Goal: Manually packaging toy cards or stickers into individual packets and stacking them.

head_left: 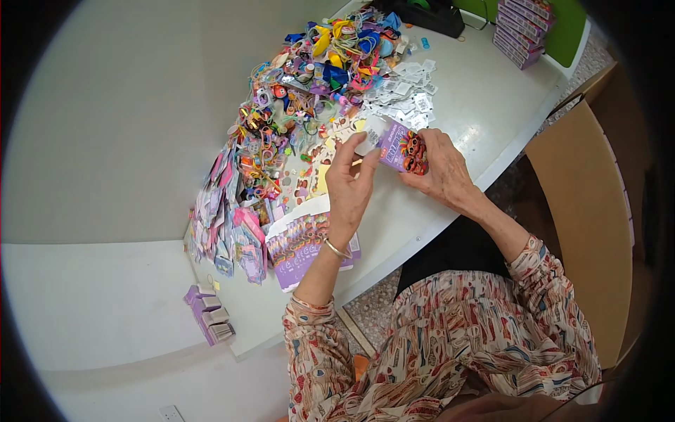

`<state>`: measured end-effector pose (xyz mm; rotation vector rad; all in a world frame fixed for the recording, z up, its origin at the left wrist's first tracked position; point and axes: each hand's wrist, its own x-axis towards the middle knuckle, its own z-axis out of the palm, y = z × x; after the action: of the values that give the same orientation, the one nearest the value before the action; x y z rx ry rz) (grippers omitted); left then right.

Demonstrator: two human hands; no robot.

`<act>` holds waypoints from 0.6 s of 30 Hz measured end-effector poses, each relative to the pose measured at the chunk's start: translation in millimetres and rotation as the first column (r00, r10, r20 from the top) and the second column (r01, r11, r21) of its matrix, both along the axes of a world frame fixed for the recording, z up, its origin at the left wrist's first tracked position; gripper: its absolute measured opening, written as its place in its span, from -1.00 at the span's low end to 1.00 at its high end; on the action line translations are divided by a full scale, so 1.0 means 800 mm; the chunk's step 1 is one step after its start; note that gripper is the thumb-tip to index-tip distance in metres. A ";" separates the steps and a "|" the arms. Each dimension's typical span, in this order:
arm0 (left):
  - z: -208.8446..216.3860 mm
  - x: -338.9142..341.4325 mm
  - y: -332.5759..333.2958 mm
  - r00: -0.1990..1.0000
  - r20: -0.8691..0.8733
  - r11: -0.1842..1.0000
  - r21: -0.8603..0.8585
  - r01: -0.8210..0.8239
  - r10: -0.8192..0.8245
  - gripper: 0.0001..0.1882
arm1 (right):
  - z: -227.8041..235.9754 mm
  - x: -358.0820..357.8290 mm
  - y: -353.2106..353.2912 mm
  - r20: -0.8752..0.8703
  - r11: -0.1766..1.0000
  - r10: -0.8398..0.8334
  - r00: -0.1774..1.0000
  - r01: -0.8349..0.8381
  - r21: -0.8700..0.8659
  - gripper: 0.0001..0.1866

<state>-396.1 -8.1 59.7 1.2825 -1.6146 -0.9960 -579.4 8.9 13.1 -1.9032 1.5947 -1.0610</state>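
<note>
A small purple carton [399, 145] with colourful cartoon figures on its front is held up over the table. My right hand [444, 170] grips its right end, thumb below and fingers above. At the other end a white flap [373, 133] stands out, and my left hand [350, 184] has it between thumb and fingers. Whether anything is inside the carton cannot be seen. Under my left forearm lies a fanned stack of flat purple cartons [302, 247]. Just beyond my hands are small picture stickers or cards [320, 158] and a heap of white slips [408, 91].
A big pile of mixed colourful trinkets [316, 70] covers the table's far left. Pink and blue packets [223, 211] lie at the left edge, near a purple holder [209, 314]. Stacked purple cartons [522, 32] stand far right, beside a black tape dispenser [432, 14]. A large cardboard box [583, 211] is at my right.
</note>
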 end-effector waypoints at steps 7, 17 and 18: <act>0.003 0.000 -0.016 0.995 0.005 0.991 -0.094 -0.098 0.099 -0.68 | 0.003 0.003 0.006 0.017 0.998 0.022 1.000 -0.021 -0.067 -0.30; 0.020 0.016 -0.041 0.981 0.143 0.974 -0.203 -0.099 0.130 -0.87 | 0.007 -0.003 0.009 -0.054 0.994 0.000 0.999 -0.005 -0.105 -0.35; 0.023 0.015 -0.042 0.990 -0.029 0.976 -0.167 -0.142 0.139 -0.87 | 0.006 -0.004 0.009 -0.056 0.996 -0.007 0.998 0.001 -0.093 -0.35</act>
<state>-383.9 -41.5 77.8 1.2491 -1.5373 -0.7651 -582.8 16.3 18.1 -2.0082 1.6059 -1.1109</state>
